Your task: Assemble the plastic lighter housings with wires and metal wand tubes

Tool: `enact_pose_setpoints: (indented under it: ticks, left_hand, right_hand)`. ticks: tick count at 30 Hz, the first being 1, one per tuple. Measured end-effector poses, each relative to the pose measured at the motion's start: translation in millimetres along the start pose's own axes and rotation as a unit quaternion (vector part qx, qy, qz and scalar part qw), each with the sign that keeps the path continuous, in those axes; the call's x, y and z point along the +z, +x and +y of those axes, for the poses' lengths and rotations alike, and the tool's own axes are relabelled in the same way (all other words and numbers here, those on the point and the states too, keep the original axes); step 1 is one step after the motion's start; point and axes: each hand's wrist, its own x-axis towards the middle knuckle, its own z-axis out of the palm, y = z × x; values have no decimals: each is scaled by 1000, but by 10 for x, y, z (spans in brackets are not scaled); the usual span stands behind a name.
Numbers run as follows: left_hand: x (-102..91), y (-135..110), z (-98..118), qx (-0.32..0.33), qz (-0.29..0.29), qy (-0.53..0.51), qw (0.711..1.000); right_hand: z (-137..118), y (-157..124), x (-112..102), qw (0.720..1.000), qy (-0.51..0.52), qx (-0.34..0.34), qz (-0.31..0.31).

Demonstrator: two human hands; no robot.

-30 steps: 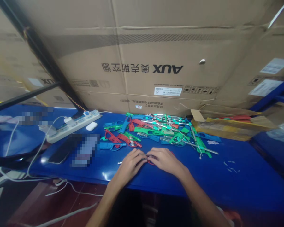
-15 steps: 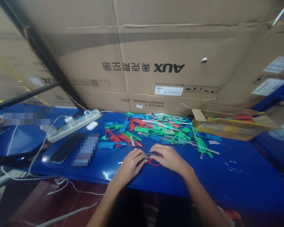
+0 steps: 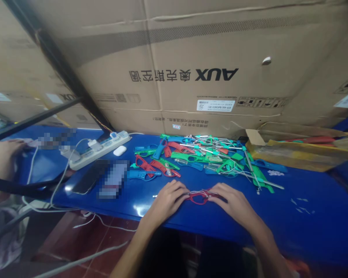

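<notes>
A red lighter casing (image 3: 191, 197), of the long-reach kind with a finger loop, lies level just above or on the blue table in front of me. Thin white wires run along its top. My left hand (image 3: 169, 199) pinches its left end. Thumb and fingers of my right hand (image 3: 230, 199) close round the right end, hiding that part. Beyond my hands spreads a pile of green, blue and red lighter casings (image 3: 188, 156), with metal tubes and white wires among them. A blue casing (image 3: 143, 175) lies nearest my left hand.
Left on the table (image 3: 278, 224) are a dark phone (image 3: 91, 177), a power strip (image 3: 100, 150) and a white earbud case (image 3: 120, 150). A yellow-taped carton (image 3: 290, 156) holds red parts. Small clear bits (image 3: 301, 205) lie right. Another person's hand (image 3: 8, 148) is far left.
My hands have moved apart, showing more of the red casing and white wires between them. The view has shifted slightly, and the other person's hand now shows more.
</notes>
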Motion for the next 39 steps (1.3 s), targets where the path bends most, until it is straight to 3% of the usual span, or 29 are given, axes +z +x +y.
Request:
enact_pose_setpoints:
  ticks: [11, 20, 30, 39]
  left_hand:
    - [2, 11, -14, 5, 13, -12, 1000]
    - [18, 16, -47, 2, 15, 37, 999]
    - [-18, 24, -18, 0, -3, 20, 1000]
    - [-30, 35, -20, -35, 4, -15, 999]
  right_hand:
    - [-166, -131, 238, 996, -28, 51, 60]
    - [-202, -117, 238, 995, -75, 49, 38]
    - [-202, -70, 224, 988, -144, 42, 24]
    - [-225, -138, 360, 976, -163, 18, 144]
